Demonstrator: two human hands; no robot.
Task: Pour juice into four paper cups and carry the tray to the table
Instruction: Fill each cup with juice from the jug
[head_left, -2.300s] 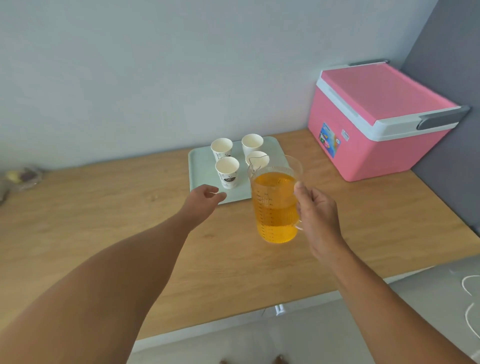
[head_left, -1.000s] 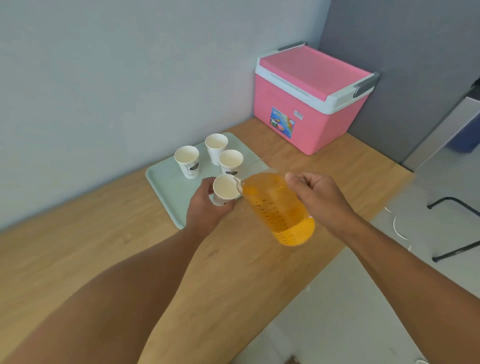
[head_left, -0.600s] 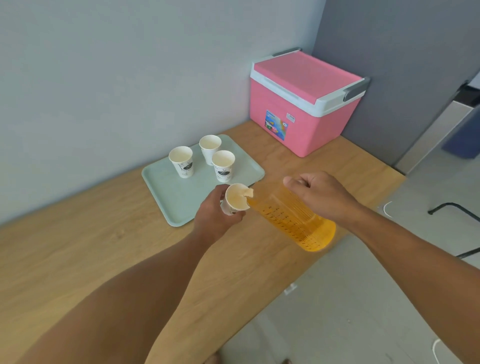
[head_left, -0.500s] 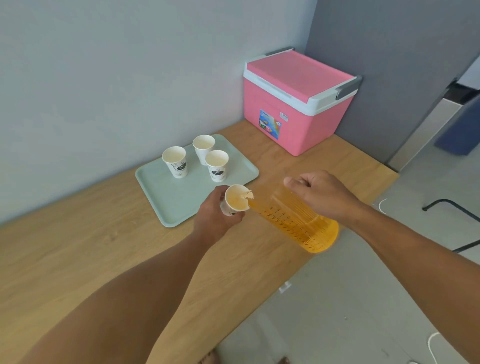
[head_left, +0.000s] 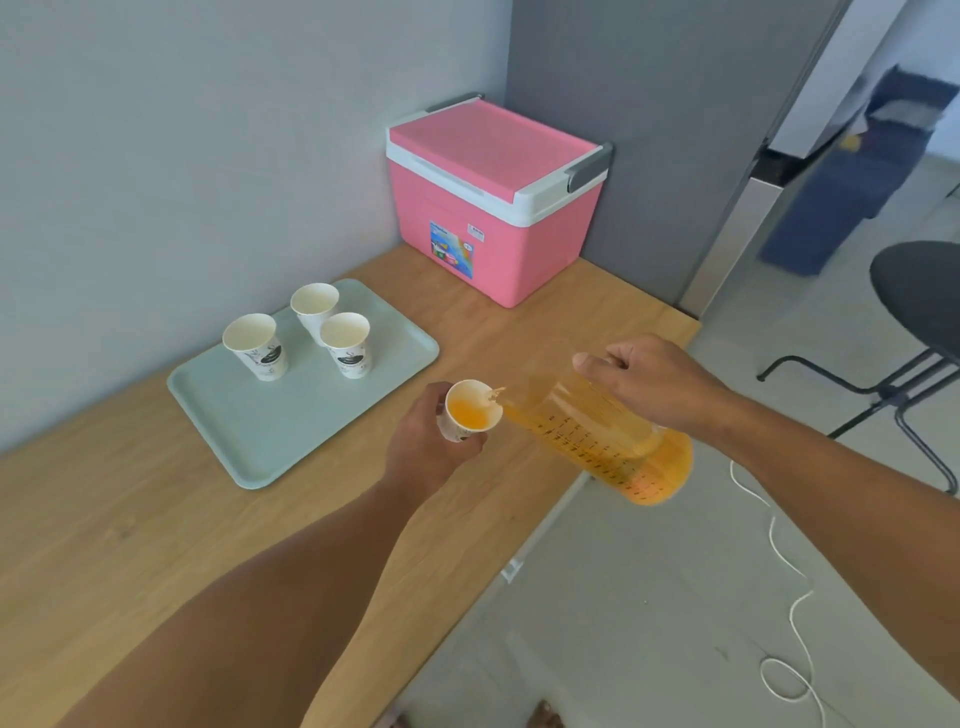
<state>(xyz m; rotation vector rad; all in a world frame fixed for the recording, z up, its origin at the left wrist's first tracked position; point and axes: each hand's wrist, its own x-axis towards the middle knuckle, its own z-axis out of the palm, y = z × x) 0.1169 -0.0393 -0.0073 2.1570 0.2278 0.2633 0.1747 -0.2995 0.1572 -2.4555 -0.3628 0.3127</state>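
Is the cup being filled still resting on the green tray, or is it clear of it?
Apart. The head view shows the paper cup held up by the left hand over bare counter, clear of the tray.

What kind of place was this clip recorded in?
Probably an office break area or a similar indoor room: a wooden counter along a plain wall, a pink cooler box in the corner, and a black swivel stool on a grey floor with a loose white cable.

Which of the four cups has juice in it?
The paper cup held in the left hand, off the tray. Orange juice shows inside; the three cups on the tray look empty.
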